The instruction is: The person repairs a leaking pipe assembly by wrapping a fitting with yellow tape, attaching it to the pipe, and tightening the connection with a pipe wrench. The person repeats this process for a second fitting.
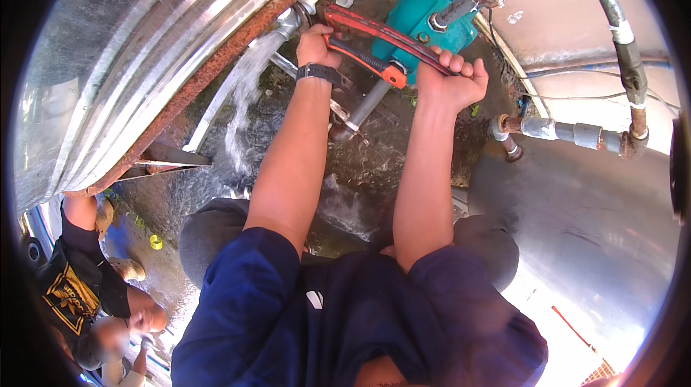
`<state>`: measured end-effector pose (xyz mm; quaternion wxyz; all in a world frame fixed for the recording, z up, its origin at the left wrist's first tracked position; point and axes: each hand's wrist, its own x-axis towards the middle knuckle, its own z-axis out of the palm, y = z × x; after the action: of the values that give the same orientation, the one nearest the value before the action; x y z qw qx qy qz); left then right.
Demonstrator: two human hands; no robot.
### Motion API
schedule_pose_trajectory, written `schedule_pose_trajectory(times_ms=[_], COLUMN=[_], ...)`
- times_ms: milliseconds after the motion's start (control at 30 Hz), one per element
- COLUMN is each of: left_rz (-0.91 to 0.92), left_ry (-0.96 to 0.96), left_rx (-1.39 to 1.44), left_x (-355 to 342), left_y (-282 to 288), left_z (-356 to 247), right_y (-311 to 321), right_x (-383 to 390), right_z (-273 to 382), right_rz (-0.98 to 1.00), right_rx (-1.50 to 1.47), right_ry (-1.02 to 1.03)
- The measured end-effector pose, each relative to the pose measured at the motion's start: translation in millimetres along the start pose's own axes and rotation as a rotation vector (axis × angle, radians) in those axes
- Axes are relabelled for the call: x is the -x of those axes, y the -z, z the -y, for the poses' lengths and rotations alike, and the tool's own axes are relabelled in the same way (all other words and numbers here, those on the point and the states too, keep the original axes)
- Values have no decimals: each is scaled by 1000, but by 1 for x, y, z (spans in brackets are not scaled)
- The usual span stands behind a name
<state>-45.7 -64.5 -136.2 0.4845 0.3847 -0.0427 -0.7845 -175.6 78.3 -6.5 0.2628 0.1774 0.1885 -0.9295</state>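
My left hand (315, 47) is closed at the upper end of a long red tool (374, 32) and an orange-and-black handle (363, 56) alongside it. My right hand (450, 79) is wrapped round the red tool's lower end. The tool's upper end is near a metal pipe fitting (287, 23), from which water (245, 99) gushes down onto wet ground; whether they touch I cannot tell. A teal pump (425, 5) with pipes attached sits just behind the tool, between and above my hands.
A corrugated metal tank (108, 56) with a rusty rim fills the upper left. Rusted grey pipework (583, 136) runs along the right above a metal surface (576, 207). A co-worker (83, 279) in a black top is at the lower left, near a small yellow object (155, 241).
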Motion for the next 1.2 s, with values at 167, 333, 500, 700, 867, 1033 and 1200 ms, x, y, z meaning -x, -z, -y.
schedule_pose_trajectory(times_ms=[167, 333, 500, 700, 867, 1033, 1200], left_rz=[35, 50, 40, -26, -47, 104, 19], left_ry=[23, 32, 14, -28, -44, -191, -4], left_rx=[13, 30, 62, 47, 2, -379, -171], left_x=[0, -1, -3, 4, 5, 5, 43], left_y=[1, -1, -2, -8, -4, 2, -17], left_z=[0, 0, 0, 1, 3, 3, -7], right_y=[31, 34, 32, 9, -18, -25, -21], right_x=[-15, -13, -9, -3, -1, 8, 11], right_z=[5, 6, 4, 14, 15, 15, 18], right_rz=[-8, -16, 66, 140, 62, 218, 267], right_rx=[-94, -23, -96, 63, 137, 201, 173], right_ry=[-87, -25, 15, -4, -3, -1, -20])
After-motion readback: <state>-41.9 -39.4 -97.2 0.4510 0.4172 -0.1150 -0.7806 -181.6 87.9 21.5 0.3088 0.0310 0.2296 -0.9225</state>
